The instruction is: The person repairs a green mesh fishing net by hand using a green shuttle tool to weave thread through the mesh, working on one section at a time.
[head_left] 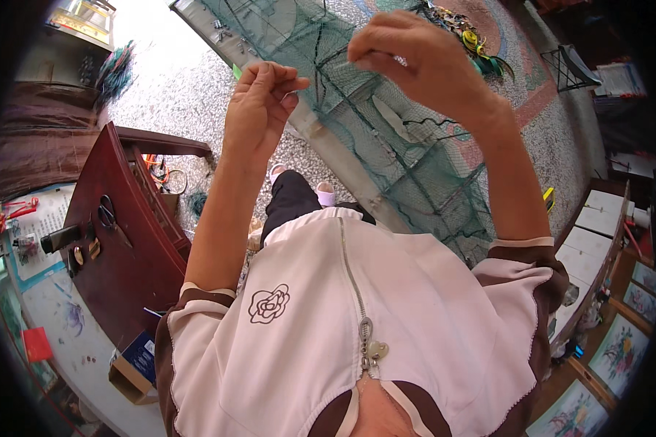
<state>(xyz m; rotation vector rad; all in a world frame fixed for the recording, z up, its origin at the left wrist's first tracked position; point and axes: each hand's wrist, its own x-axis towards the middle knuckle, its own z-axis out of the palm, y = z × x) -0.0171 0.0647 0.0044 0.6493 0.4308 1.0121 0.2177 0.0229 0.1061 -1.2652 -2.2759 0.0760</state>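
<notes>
My left hand (261, 105) is raised in front of me, thumb and fingers pinched together. A thin pale strand shows by its fingertips, too fine to name. Higher and to the right, my right hand (419, 64) is also closed, its fingertips drawn together; what they hold, if anything, I cannot make out. The two hands are apart. Beneath and beyond them spreads a dark green mesh net (386, 138) with dark frame bars, lying along a long grey board (328, 142).
A dark red wooden stool or chair (124, 269) stands at left, with black scissors (108, 211) on it. An open cardboard box (131, 379) is at lower left. Colourful straps (474, 44) lie on the speckled floor at far right. White-topped drawers (590, 233) stand at right.
</notes>
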